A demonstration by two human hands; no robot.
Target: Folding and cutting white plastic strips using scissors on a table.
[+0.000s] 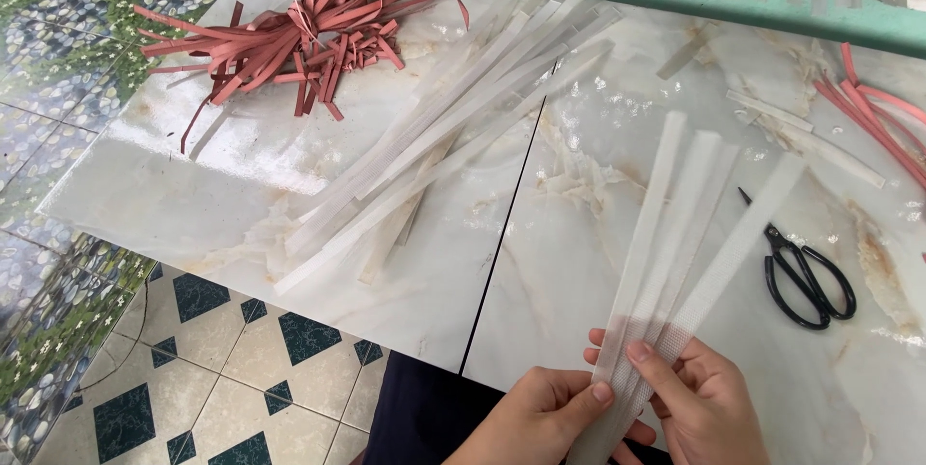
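**Strips fanned in both hands**

Strips (675,233) of white mesh fan upward over the marble table (241,185), held at their lower ends. Left hand (540,417) pinches them with thumb on top; right hand (699,402) presses thumb and fingers against them. Black scissors (805,272) lie just right. A white pile (453,127) and red scraps (299,31) lie farther off.

Scissors (808,277) right of held strips (675,233); loose strip pile (434,137) left on table (241,185).

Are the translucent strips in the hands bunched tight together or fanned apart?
Fanned apart. The strips are pinched together low down between the left hand and right hand, and their far ends spread over the marble table.
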